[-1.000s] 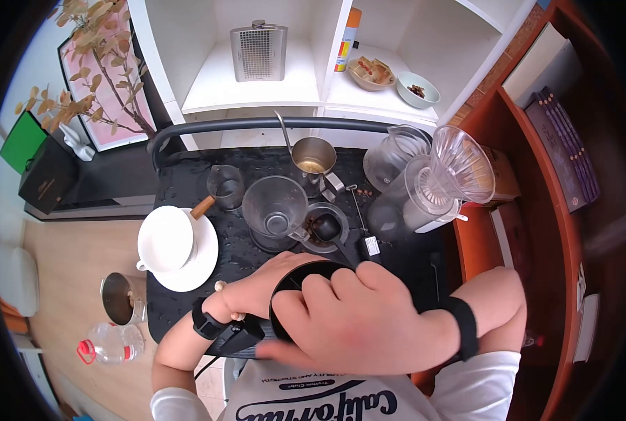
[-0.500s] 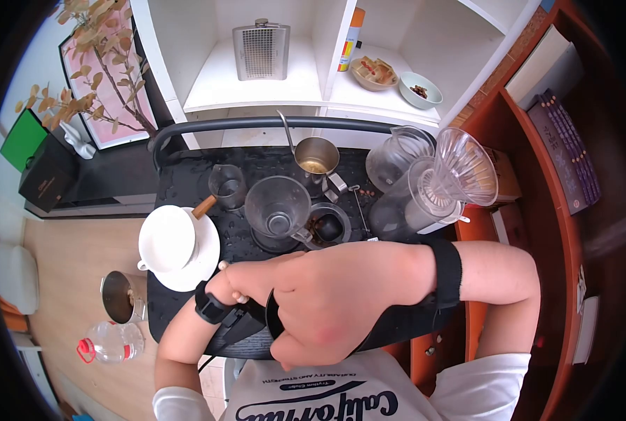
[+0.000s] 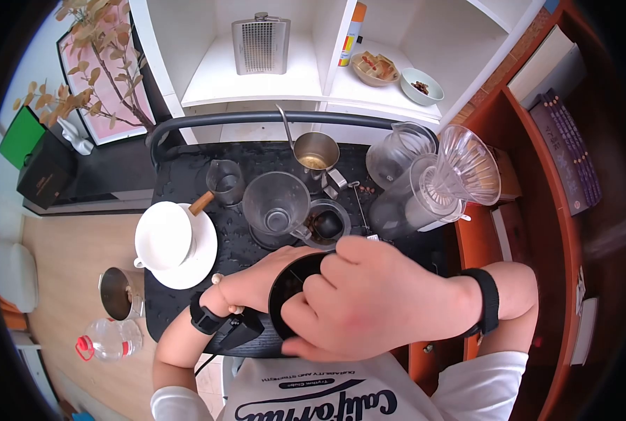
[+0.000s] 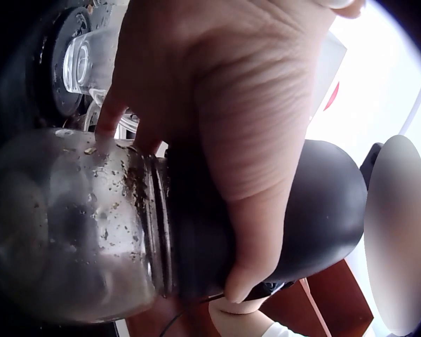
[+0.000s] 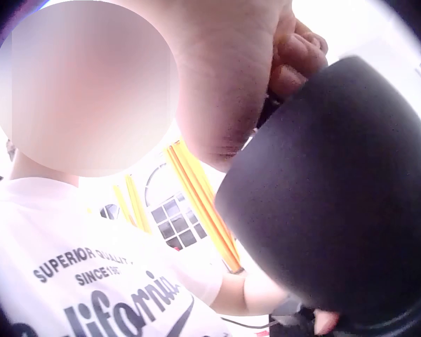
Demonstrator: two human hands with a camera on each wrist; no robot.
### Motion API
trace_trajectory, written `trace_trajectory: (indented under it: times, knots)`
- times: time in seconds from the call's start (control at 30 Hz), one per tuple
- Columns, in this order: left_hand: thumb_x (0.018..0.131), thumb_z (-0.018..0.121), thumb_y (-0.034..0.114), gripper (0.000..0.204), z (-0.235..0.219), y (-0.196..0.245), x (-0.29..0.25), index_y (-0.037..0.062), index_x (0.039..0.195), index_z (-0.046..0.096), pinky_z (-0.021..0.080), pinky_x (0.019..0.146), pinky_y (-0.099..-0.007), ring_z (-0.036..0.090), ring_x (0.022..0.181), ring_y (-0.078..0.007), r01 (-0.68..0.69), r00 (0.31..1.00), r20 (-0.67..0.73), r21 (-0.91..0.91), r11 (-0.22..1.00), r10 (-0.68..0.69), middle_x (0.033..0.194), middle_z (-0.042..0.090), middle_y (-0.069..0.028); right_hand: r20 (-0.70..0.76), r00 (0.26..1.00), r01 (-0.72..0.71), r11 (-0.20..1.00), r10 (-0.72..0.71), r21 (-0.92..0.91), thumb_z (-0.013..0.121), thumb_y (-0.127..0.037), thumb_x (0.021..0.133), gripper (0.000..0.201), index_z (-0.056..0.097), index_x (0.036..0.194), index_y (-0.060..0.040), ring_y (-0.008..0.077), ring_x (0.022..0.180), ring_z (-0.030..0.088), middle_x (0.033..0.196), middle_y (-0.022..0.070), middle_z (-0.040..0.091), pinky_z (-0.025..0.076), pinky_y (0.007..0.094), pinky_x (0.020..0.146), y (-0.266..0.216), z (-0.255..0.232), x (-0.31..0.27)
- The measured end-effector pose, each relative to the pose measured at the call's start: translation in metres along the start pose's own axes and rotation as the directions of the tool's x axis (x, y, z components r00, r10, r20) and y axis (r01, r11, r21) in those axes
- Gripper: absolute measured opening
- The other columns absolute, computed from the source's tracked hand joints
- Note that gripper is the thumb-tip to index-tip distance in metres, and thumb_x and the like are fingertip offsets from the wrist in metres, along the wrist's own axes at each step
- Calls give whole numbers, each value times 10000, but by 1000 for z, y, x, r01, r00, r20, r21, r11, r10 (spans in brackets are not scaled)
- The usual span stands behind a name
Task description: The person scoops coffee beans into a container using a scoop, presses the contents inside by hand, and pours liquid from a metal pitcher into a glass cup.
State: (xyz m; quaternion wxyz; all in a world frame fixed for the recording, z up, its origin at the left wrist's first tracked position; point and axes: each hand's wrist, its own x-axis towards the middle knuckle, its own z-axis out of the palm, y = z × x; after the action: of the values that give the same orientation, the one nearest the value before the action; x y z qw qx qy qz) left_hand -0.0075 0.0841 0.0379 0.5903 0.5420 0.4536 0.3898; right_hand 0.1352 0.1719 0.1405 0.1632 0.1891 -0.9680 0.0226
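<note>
A manual coffee grinder (image 4: 323, 210) with a black upper body and a glass jar (image 4: 70, 225) is in front of the person's chest; dark specks cling inside the glass. My left hand (image 3: 264, 277) grips its black middle, thumb wrapped round the side in the left wrist view. Over its mouth, my right hand (image 3: 372, 302) has curled fingers around a small dark part, the crank's grip, mostly hidden beneath them. In the right wrist view the grinder's black hopper (image 5: 330, 196) tilts just below that hand. Beyond the hands stand a clear cup (image 3: 276, 203) and a dish with a black scoop (image 3: 328, 224).
A white cup (image 3: 164, 235) on a saucer (image 3: 204, 256) stands left on the black table. Behind are a small glass pitcher (image 3: 225, 181) and a steel gooseneck pot (image 3: 316, 151). Glass vessels, including a ribbed dripper (image 3: 467, 165), stand right. A rail (image 3: 257, 121) edges the back.
My right hand swings over the grinder's mouth, toward the table's middle and then back, uncovering part of the dark rim. My left hand stays on the grinder.
</note>
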Motion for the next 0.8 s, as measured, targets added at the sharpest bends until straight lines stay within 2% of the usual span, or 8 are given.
trace_trajectory:
  times: [0.03, 0.13, 0.23, 0.37, 0.43, 0.53, 0.63, 0.8]
  knots:
    - [665, 684, 317, 656, 0, 6, 0, 56, 1227, 469, 380, 941, -354, 504, 1117, -281, -55, 998, -1, 18, 998, 55, 1206, 527, -138, -47, 998, 26, 992, -32, -126, 647, -296, 677, 305, 431, 600, -95, 130, 483, 393, 544, -2, 350, 300, 249, 485, -2, 4, 0]
    - [667, 688, 297, 650, 2, 6, 1, 51, 1227, 467, 384, 943, -352, 508, 1116, -281, -116, 993, 6, 42, 992, 116, 1190, 537, -143, -92, 981, 164, 984, -170, -75, 612, -150, 614, 206, 418, 581, -91, 132, 484, 402, 538, -5, 349, 301, 246, 479, 7, 9, -4]
    - [667, 689, 298, 652, -2, 3, 3, 50, 1227, 465, 384, 941, -354, 509, 1112, -287, -145, 989, 30, 69, 987, 144, 1187, 537, -146, -185, 919, 347, 937, -348, -41, 574, -88, 577, 175, 400, 558, -81, 137, 482, 405, 527, -4, 352, 324, 247, 484, 19, 19, 2]
    - [668, 692, 298, 655, -9, 4, 12, 48, 1228, 462, 385, 939, -358, 509, 1107, -294, -188, 981, 58, 109, 976, 183, 1183, 538, -149, -270, 895, 396, 912, -356, 109, 578, -88, 584, 194, 390, 537, -76, 142, 473, 407, 514, 1, 376, 353, 248, 501, 28, 17, 12]
    - [669, 693, 299, 656, -10, 2, 14, 47, 1229, 461, 385, 938, -360, 509, 1105, -298, -206, 978, 71, 125, 971, 198, 1181, 538, -150, -173, 781, 609, 794, -600, -2, 582, -87, 578, 200, 390, 525, -75, 151, 466, 417, 492, 10, 390, 373, 257, 513, 34, 20, 12]
    - [670, 694, 299, 658, -11, 3, 24, 45, 1229, 459, 385, 937, -362, 509, 1102, -304, -240, 969, 97, 158, 958, 226, 1178, 539, -153, -207, 734, 674, 732, -646, 105, 585, -97, 587, 201, 394, 527, -75, 159, 462, 429, 469, 14, 386, 387, 267, 535, 36, 22, 18]
    - [670, 696, 299, 660, -8, 2, 28, 43, 1230, 457, 385, 935, -365, 509, 1098, -310, -278, 959, 120, 191, 941, 258, 1174, 539, -155, -256, 743, 658, 744, -618, 113, 596, -160, 600, 259, 402, 444, -87, 194, 387, 401, 407, 24, 411, 331, 324, 523, 27, 25, 19]
    - [671, 699, 300, 664, -10, -4, 29, 41, 1231, 453, 385, 933, -369, 510, 1092, -320, -337, 938, 165, 238, 911, 304, 1169, 540, -159, -215, 767, 637, 757, -604, 146, 595, -288, 651, 291, 444, 519, -78, 186, 450, 402, 473, 15, 430, 325, 305, 547, 35, 27, 15]
